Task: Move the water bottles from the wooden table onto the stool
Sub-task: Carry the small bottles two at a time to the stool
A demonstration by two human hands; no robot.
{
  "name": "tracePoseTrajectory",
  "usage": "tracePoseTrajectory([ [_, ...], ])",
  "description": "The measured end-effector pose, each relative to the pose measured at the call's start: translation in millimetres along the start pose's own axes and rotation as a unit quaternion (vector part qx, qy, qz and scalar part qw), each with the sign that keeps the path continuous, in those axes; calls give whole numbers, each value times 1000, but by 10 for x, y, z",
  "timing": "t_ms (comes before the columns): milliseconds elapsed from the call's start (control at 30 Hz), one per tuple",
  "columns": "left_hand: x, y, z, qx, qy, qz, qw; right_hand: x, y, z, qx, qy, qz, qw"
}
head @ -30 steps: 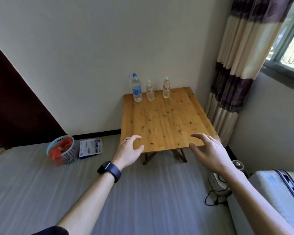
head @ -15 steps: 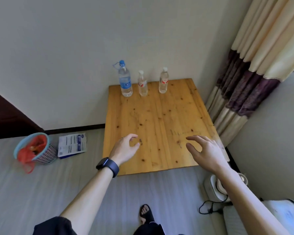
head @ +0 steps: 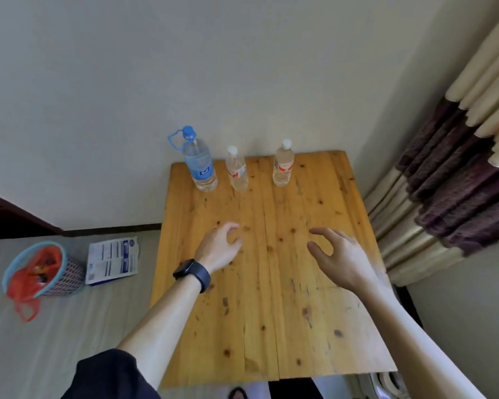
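Three water bottles stand upright in a row at the far edge of the wooden table (head: 271,298), against the wall. The large bottle with a blue cap and blue label (head: 200,162) is on the left. A small clear bottle with a red label (head: 236,169) is in the middle, and a second small bottle (head: 283,164) stands to the right. My left hand (head: 219,249), with a black watch on the wrist, hovers over the table's middle, fingers curled and apart, holding nothing. My right hand (head: 337,254) is beside it, also open and empty. No stool is in view.
A blue basket with a red plastic bag (head: 38,272) and a printed paper packet (head: 113,259) lie on the grey floor left of the table. A striped curtain (head: 450,203) hangs close to the table's right side. A white appliance sits at the lower right.
I have stepped closer, so the table fills more of the view. Both hands have moved forward from the table's near edge to above its middle, nearer the bottles. The bottles have not moved.
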State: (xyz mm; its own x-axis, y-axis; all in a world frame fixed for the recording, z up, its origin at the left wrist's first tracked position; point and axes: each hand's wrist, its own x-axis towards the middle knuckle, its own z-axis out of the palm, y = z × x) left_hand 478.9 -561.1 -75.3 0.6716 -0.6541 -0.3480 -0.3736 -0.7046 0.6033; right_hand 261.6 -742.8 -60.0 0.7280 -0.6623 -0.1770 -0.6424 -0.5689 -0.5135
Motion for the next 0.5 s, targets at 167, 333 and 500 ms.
tracePoseTrajectory([
  [167, 756, 196, -37, -20, 18, -29, 999, 1014, 44, -81, 1, -31, -26, 999],
  [333, 1438, 318, -119, -48, 62, -32, 996, 1840, 42, -92, -6, -35, -49, 998],
  [500, 2194, 325, -218, -45, 114, 5, 992, 2609, -134, -21, 14, 16, -46, 999],
])
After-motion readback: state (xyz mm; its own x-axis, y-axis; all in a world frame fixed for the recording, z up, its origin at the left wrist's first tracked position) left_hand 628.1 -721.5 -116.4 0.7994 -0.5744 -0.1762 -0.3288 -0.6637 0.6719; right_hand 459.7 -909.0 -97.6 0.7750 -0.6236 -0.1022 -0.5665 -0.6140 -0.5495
